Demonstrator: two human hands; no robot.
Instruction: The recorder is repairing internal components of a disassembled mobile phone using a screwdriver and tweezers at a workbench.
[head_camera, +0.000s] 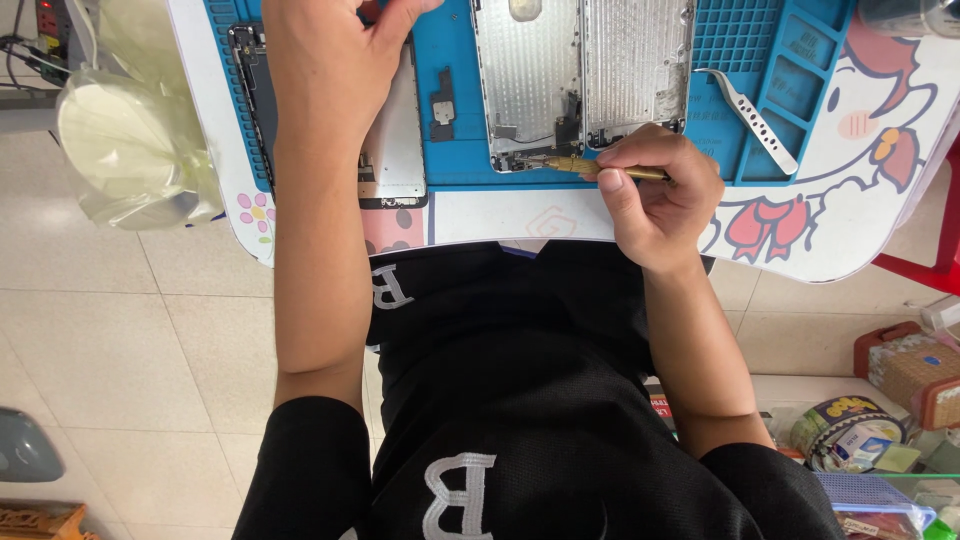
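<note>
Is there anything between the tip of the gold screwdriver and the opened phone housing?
Nothing visible. The right hand holds the screwdriver, and its tip already reaches the bottom edge of the housing. The small loose part lies apart, to the left.

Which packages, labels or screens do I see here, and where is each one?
Round tin: lower right, green and yellow label.
Woven box: right edge, tan with red trim.
Blue basket: bottom right corner, small packets inside.
Phone screen panel: on the blue mat, beside the left forearm; dark frame, grey back.
</note>
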